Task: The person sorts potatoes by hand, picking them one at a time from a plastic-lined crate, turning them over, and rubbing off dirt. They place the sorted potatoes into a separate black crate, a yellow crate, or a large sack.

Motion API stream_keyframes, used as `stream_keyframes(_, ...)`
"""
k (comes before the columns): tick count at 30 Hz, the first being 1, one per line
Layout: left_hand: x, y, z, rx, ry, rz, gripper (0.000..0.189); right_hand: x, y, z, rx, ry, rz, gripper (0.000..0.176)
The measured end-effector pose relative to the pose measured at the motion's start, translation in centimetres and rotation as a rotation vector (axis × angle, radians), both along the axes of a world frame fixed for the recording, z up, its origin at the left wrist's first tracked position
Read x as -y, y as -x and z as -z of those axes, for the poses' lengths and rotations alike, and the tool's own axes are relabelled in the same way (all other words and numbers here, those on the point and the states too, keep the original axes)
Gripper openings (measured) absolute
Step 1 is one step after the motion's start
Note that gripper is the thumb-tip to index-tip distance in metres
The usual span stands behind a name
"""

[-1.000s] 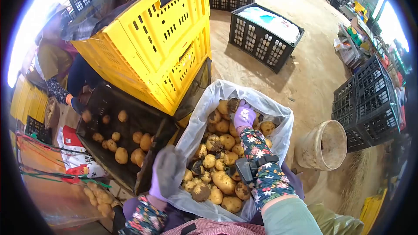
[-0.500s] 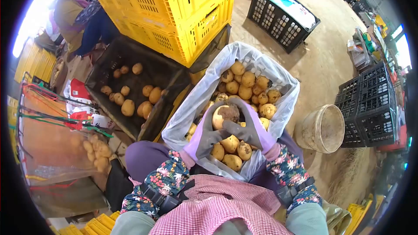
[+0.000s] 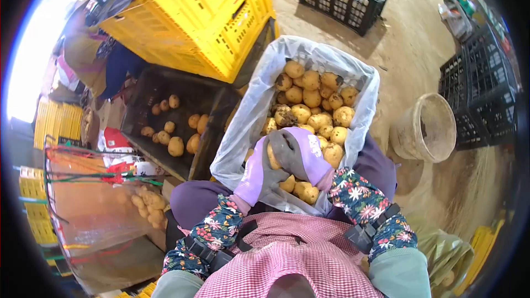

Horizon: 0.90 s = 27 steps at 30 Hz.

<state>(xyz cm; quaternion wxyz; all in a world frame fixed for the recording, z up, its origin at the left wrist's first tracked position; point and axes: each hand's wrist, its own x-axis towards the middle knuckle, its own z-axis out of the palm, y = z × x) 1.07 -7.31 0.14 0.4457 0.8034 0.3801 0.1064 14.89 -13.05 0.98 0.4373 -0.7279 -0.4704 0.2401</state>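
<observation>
My two hands, in lilac gloves with dark grey palms and fingers, meet over the near part of a plastic-lined crate (image 3: 364, 77) full of soil-marked potatoes (image 3: 312, 99). My left hand (image 3: 258, 174) grips a potato (image 3: 273, 157) from the left and below. Across it from the right lies my right hand (image 3: 302, 154), its fingers bent over the potato and hiding most of it. A dark, soil-caked potato (image 3: 285, 116) rests on the pile just beyond my fingers.
A black-lined crate (image 3: 149, 85) with several potatoes stands at left, beneath stacked yellow crates (image 3: 204, 27). A dirty white bucket (image 3: 422, 129) and black crates (image 3: 477, 85) are at right. Another person (image 3: 88, 60) sits at upper left; a mesh bag (image 3: 99, 198) holds potatoes.
My right hand has turned over and now covers the potato it cupped from the side. A dark, soil-caked potato now shows on the pile. My view has shifted.
</observation>
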Motion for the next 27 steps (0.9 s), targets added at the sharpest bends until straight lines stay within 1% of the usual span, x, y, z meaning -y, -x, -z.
stream_keyframes(1,-0.2,-0.3,-0.4,-0.020,0.162,-0.006,0.091,0.2,-0.3,-0.1,-0.039,0.002,-0.010,0.035)
stream_keyframes(2,-0.2,-0.7,-0.7,-0.026,0.167,0.005,0.091,0.2,-0.6,-0.2,-0.077,0.000,-0.028,0.042)
stream_keyframes(4,-0.2,-0.7,-1.1,0.032,0.192,0.039,0.086,0.2,-1.1,0.4,-0.095,0.000,-0.042,0.042)
stream_keyframes(6,-0.3,-0.2,-0.7,0.033,0.186,0.059,0.083,0.1,-1.2,1.1,-0.141,0.013,-0.138,0.043)
stream_keyframes(8,-0.2,0.2,-0.5,0.042,0.253,0.033,0.082,0.0,-1.3,1.5,-0.144,0.017,-0.132,0.040)
stream_keyframes(9,-0.1,0.4,-0.6,0.046,0.252,0.029,0.082,-0.1,-1.6,2.4,-0.247,-0.023,-0.181,0.035)
stream_keyframes(10,0.0,0.7,-0.8,0.159,0.374,0.048,0.080,-0.1,-1.7,2.8,-0.351,-0.063,-0.231,0.030)
stream_keyframes(11,0.0,1.1,-1.1,0.270,0.496,0.069,0.079,0.1,-1.6,2.3,-0.349,-0.063,-0.233,0.030)
stream_keyframes(13,0.0,1.4,-2.4,0.232,0.502,0.069,0.077,0.6,-1.4,0.6,-0.437,-0.051,-0.222,0.036)
stream_keyframes(14,-0.4,1.5,-2.9,0.192,0.501,0.076,0.075,0.2,-1.5,0.4,-0.425,-0.059,-0.239,0.036)
stream_keyframes(15,-0.9,1.9,-1.2,0.128,0.227,0.130,0.075,-0.2,-1.4,0.4,-0.408,0.038,-0.234,0.036)
stream_keyframes(16,-1.2,2.1,-0.9,0.131,0.216,0.121,0.075,-0.4,-1.1,0.4,-0.392,0.136,-0.224,0.037)
stream_keyframes(18,-1.6,2.1,-0.2,0.070,0.182,0.064,0.076,-0.6,-0.2,0.7,-0.115,0.128,-0.220,0.038)
stream_keyframes(19,-1.5,2.4,1.7,0.116,0.219,0.048,0.077,-0.9,0.1,0.7,-0.310,0.194,-0.148,0.036)
stream_keyframes(20,-1.4,2.1,1.4,0.111,0.221,0.055,0.077,-1.2,0.3,0.7,-0.507,0.258,-0.072,0.034)
stream_keyframes(22,-0.8,1.5,0.4,0.180,0.030,0.083,0.079,-1.6,-0.1,4.0,-0.771,-0.022,0.027,0.041)
stream_keyframes(23,-0.7,1.1,0.4,0.299,0.104,0.085,0.077,-1.6,-0.4,3.3,-1.102,-0.091,0.000,0.028)
stream_keyframes(24,-0.8,0.6,0.1,0.304,0.096,0.087,0.077,-1.5,-1.3,3.1,-1.096,-0.099,-0.004,0.028)
stream_keyframes(26,-1.2,-0.1,-0.9,0.623,0.761,-0.036,0.080,-0.8,-4.6,2.9,-1.629,0.087,0.048,0.018)
stream_keyframes(27,-1.4,-0.1,-1.9,0.632,0.911,-0.051,0.076,-0.1,-6.6,1.7,-1.410,-0.088,0.088,0.018)
